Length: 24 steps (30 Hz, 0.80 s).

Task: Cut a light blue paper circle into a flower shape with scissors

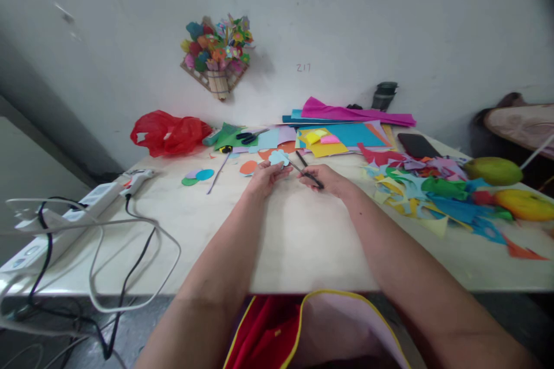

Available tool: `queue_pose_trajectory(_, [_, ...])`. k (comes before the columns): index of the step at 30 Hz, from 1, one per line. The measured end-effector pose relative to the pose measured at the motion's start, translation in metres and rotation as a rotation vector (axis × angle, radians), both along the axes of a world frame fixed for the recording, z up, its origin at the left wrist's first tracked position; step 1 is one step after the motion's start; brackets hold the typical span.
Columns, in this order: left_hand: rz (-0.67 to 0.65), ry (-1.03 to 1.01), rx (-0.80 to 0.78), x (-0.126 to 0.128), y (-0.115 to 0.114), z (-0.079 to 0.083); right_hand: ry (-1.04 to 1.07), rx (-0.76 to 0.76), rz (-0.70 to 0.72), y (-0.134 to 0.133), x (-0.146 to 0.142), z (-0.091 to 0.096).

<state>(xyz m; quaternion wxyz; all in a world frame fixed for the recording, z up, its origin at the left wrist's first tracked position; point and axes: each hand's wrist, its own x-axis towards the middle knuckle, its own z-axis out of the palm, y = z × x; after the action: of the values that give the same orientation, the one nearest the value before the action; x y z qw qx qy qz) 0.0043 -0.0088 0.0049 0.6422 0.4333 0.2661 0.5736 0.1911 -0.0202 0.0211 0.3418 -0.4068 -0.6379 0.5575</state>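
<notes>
Pinched in my left hand (267, 179) is a light blue paper flower (278, 157) with a scalloped edge. My right hand (324, 179) is closed around a pair of dark-handled scissors (312, 180), whose blades point left toward the flower's edge. Whether the blades touch the paper I cannot tell. An orange paper circle (248, 168) lies just left of my left hand, and orange paper pieces lie behind the flower. Farther left, blue (205, 174), green and purple paper circles overlap beside a thin purple strip (219, 173).
Paper scraps (433, 190) pile up at the right near two mangoes (493, 170) and a black phone (418, 145). Coloured sheets (359, 134) lie at the back, with another pair of scissors (249, 137). A red plastic bag (168, 132), glue gun (137, 180) and power strip (60, 230) with cables occupy the left.
</notes>
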Motion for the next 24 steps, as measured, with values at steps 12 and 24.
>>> queue_pose_trajectory(12, [0.005, 0.014, 0.012, -0.0016, 0.0028, -0.0028, -0.023, 0.003, -0.009, 0.0009, 0.0002, -0.0012])
queue_pose_trajectory(24, [0.019, 0.024, 0.016, -0.0015, 0.0026, -0.0021, -0.013, 0.006, 0.016, -0.0022, -0.0003, 0.0022])
